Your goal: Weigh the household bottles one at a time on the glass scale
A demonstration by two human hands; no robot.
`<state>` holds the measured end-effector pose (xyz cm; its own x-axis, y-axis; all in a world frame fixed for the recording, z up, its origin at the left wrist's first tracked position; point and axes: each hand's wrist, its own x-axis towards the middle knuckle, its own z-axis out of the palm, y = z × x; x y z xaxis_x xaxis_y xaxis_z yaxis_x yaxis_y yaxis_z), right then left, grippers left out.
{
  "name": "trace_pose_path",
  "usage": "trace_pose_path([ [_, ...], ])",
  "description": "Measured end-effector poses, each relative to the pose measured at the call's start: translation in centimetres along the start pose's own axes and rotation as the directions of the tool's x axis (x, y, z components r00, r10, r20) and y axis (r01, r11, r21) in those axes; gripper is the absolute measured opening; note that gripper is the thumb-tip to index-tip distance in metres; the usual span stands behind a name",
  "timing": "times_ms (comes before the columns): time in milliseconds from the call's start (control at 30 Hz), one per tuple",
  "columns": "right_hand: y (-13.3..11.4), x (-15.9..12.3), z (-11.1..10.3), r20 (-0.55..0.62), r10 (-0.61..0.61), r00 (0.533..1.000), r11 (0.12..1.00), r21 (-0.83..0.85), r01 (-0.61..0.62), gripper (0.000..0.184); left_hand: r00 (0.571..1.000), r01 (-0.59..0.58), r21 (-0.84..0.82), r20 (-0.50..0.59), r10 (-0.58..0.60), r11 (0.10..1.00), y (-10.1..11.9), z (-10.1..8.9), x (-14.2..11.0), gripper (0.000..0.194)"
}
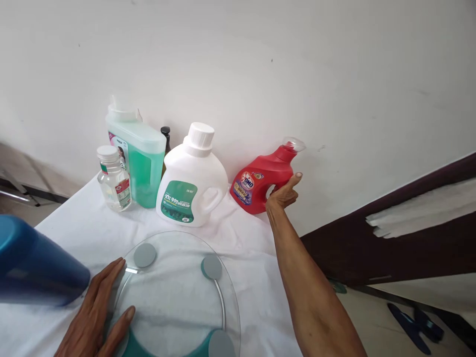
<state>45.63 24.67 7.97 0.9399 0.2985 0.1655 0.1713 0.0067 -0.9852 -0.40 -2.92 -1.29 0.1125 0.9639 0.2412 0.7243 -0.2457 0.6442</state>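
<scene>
My right hand [283, 192] is closed round the handle of a red detergent bottle [260, 181] with a clear cap, which tilts to the right at the back of the white-clothed table [253, 258]. My left hand [97, 312] lies flat with fingers apart on the left rim of a round glass scale [178, 292] near the front. To the left of the red bottle stands a white detergent jug [191, 178] with a green label.
A green translucent jug [138, 148], a small clear bottle [113, 181] and a dark bottle top [165, 134] stand at the back left. A blurred blue object [33, 263] fills the left foreground. A dark door [401, 238] and blue sandals [416, 322] lie to the right.
</scene>
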Motion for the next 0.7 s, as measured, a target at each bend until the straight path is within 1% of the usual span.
trace_pose_path([
  [67, 0.1, 0.4, 0.5, -0.004, 0.001, 1.000, 0.999, -0.039, -0.001, 0.068, 1.000, 0.019, -0.013, 0.011, -0.019, 1.000, 0.3, -0.1, 0.0, 0.072],
  [167, 0.0, 0.5, 0.7, 0.008, -0.034, 0.999, 0.995, -0.098, 0.034, 0.067, 0.999, 0.047, -0.043, -0.012, -0.047, 0.998, 1.3, -0.1, 0.1, 0.066],
  [267, -0.7, -0.5, -0.5, 0.023, -0.133, 0.991, 0.979, -0.153, 0.135, 0.059, 0.998, 0.035, -0.056, -0.046, -0.037, 0.998, 2.1, 0.0, 0.1, 0.063],
  [333, -1.5, -2.2, -1.9, 0.001, -0.240, 0.971, 0.954, -0.186, 0.236, 0.051, 0.998, 0.032, -0.063, -0.055, -0.035, 0.997, 2.1, 0.0, 0.1, 0.062],
  [367, -2.0, -3.5, -2.8, -0.005, -0.330, 0.944, 0.926, -0.196, 0.323, 0.053, 0.998, 0.031, -0.066, -0.054, -0.034, 0.997, 2.0, 0.1, 0.1, 0.062],
  [400, -2.5, -5.1, -3.6, 0.010, -0.424, 0.906, 0.889, -0.188, 0.418, 0.060, 0.998, 0.028, -0.066, -0.049, -0.031, 0.997, 1.8, 0.1, 0.0, 0.063],
  [433, -3.0, -7.0, -4.4, 0.061, -0.534, 0.843, 0.830, -0.152, 0.537, 0.066, 0.999, 0.019, -0.066, -0.044, -0.022, 0.998, 1.5, 0.2, 0.0, 0.064],
  [467, -3.6, -9.0, -5.0, 0.158, -0.618, 0.770, 0.773, -0.060, 0.632, 0.068, 0.999, 0.005, -0.063, -0.037, -0.008, 0.998, 1.2, 0.2, 0.0, 0.065],
  [500, -4.0, -11.1, -5.5, 0.299, -0.630, 0.717, 0.766, 0.082, 0.638, 0.064, 0.999, -0.007, -0.059, -0.033, 0.005, 0.998, 0.9, 0.3, -0.1, 0.066],
  [533, -4.4, -13.0, -5.6, 0.479, -0.586, 0.654, 0.801, 0.218, 0.558, 0.060, 0.999, -0.020, -0.054, -0.030, 0.018, 0.998, 0.7, 0.3, -0.1, 0.068],
  [567, -4.8, -14.8, -5.6, 0.611, -0.536, 0.582, 0.839, 0.304, 0.452, 0.059, 0.999, -0.031, -0.051, -0.030, 0.030, 0.998, 0.5, 0.3, -0.1, 0.069],
  [600, -5.0, -16.3, -5.3, 0.680, -0.491, 0.544, 0.869, 0.345, 0.354, 0.057, 0.999, -0.039, -0.048, -0.028, 0.038, 0.998, 0.4, 0.3, -0.2, 0.069],
  [633, -5.2, -17.4, -4.8, 0.720, -0.443, 0.534, 0.896, 0.357, 0.263, 0.057, 0.999, -0.044, -0.048, -0.025, 0.043, 0.998, 0.4, 0.3, -0.2, 0.069],
  [700, -5.2, -18.6, -3.5, 0.744, -0.348, 0.571, 0.930, 0.352, 0.108, 0.058, 0.998, -0.053, -0.048, -0.021, 0.052, 0.997, 0.4, 0.4, -0.3, 0.069],
])
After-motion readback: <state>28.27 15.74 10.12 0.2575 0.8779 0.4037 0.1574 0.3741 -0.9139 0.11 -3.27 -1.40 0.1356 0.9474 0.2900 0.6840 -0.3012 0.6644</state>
